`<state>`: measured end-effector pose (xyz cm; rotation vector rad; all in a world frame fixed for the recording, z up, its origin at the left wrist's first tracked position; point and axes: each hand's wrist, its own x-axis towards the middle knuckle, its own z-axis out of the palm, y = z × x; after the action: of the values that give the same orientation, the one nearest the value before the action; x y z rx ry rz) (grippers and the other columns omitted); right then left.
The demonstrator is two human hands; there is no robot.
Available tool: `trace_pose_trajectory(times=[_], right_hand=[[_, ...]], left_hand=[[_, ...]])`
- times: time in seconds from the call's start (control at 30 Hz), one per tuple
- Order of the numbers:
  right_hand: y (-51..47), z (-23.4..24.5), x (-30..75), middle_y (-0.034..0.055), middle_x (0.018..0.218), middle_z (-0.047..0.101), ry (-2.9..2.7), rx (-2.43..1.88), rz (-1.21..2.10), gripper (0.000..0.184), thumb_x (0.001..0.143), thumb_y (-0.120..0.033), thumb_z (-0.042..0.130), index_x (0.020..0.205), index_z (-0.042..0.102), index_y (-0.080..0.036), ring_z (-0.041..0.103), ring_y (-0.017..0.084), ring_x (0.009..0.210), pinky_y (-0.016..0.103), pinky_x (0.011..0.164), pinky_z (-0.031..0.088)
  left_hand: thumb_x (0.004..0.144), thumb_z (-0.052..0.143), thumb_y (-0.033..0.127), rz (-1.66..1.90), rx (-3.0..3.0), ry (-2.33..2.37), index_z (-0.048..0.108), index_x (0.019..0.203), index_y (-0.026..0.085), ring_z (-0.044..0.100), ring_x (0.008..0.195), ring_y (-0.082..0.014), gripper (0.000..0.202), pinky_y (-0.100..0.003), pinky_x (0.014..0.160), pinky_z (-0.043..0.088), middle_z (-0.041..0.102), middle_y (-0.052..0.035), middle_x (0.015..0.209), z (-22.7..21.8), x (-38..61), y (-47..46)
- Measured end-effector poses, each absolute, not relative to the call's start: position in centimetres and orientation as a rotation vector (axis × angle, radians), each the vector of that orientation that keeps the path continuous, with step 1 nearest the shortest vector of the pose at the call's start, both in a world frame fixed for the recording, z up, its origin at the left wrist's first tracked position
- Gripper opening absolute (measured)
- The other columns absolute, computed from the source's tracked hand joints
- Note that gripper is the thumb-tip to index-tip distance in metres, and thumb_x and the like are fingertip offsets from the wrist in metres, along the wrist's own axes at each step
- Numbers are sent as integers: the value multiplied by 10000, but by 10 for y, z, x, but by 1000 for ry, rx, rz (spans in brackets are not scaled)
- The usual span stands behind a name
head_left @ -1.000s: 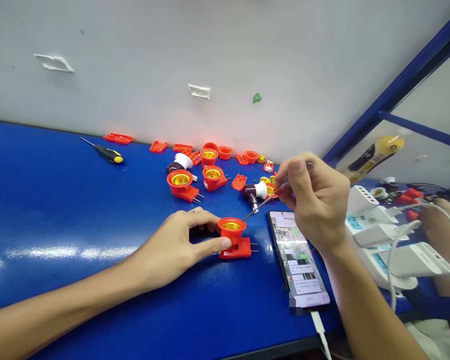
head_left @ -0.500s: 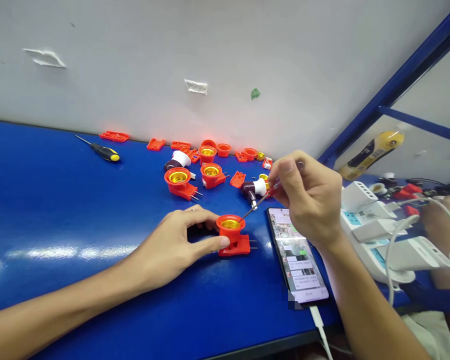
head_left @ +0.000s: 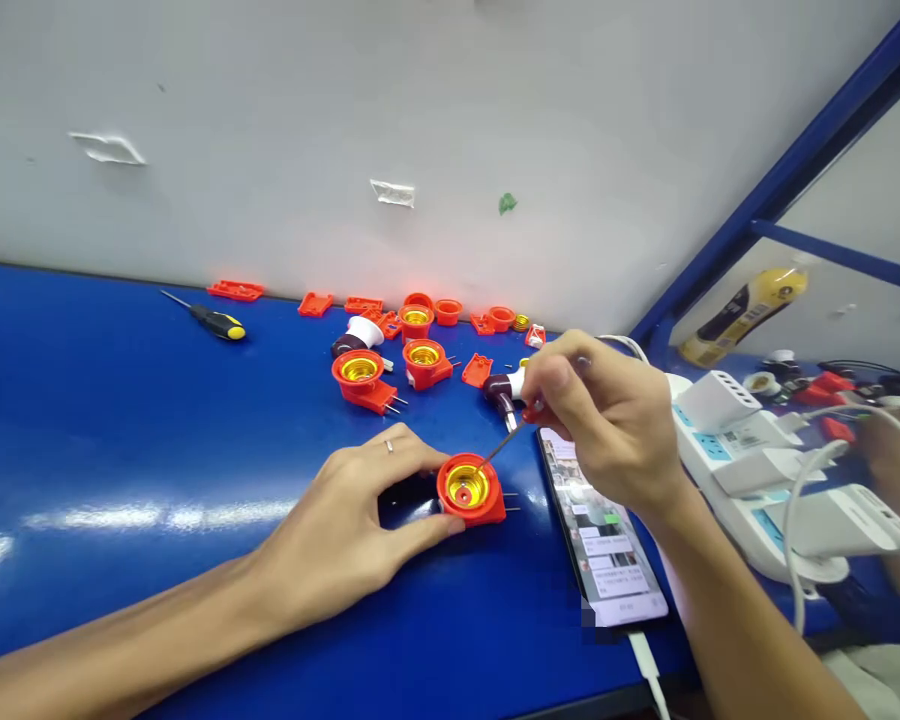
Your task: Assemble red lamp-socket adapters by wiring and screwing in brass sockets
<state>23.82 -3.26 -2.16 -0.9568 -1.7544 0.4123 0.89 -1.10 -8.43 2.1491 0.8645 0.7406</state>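
We find the left hand [head_left: 337, 530] gripping a red lamp socket [head_left: 469, 490], and the right hand [head_left: 607, 420] pinching a small screwdriver [head_left: 506, 445], its tip at the socket's mouth. We judge that any socket shift could make the tip slip.

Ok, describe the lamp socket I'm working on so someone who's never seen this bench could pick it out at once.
On the blue workbench, just left of the smartphone, the left hand grips an orange-red lamp socket with a brass shell and two plug pins. Unlike the similar sockets farther back, it is held, with a thin screwdriver from the right hand reaching into its opening.
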Motion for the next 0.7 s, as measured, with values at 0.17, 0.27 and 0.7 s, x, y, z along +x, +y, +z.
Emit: trace_pose_trajectory(times=[0.17,0.27,0.7], right_hand=[[-35,-18,237,-45,640,629,-1984,-964,221,276,1050,-325,582,801,604,-209,507,71,515,224,509,386],[-35,-18,235,-42,656,647,-2049,-954,105,280,1053,-317,575,800,611,-201,518,63,522,208,524,383],[-34,-19,234,-38,671,661,-2059,-943,103,274,1043,-322,585,795,605,-207,525,72,527,216,540,394]], left_hand=[[932,742,318,833,2273,821,732,1084,269,664,889,-182,160,-300,790,508,735,23,959,-89,9,-16],[922,749,298,838,2307,819,728,1069,257,665,859,-180,155,-301,768,505,730,17,945,-87,9,-16],[933,731,316,837,2359,830,728,1089,257,661,873,-186,167,-319,785,513,732,7,955,-83,12,-18]])
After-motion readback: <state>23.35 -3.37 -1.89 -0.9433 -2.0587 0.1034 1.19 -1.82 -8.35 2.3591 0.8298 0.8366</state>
